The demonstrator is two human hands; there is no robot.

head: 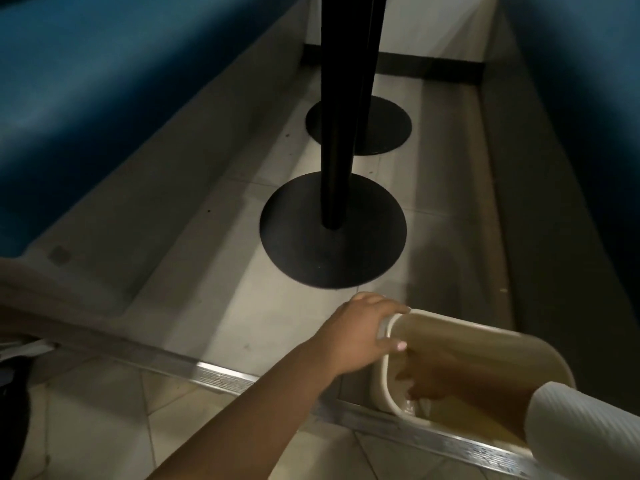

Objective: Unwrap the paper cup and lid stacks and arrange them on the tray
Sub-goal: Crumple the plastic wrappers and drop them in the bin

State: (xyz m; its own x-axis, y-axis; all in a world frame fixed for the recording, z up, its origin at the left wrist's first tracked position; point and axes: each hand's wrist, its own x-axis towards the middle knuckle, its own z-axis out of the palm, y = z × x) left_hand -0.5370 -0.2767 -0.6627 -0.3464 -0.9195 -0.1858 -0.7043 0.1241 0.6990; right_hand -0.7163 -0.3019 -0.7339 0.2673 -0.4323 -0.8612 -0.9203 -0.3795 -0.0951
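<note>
My left grip [363, 334] curls over the rim of the one beige plastic bin [519, 344], steadying it while my right grip [429, 382] reaches inside, pinching what looks like clear wrapping. Cups, lids and tray aren't visible. Beyond stand two black round table bases [332, 233].
</note>
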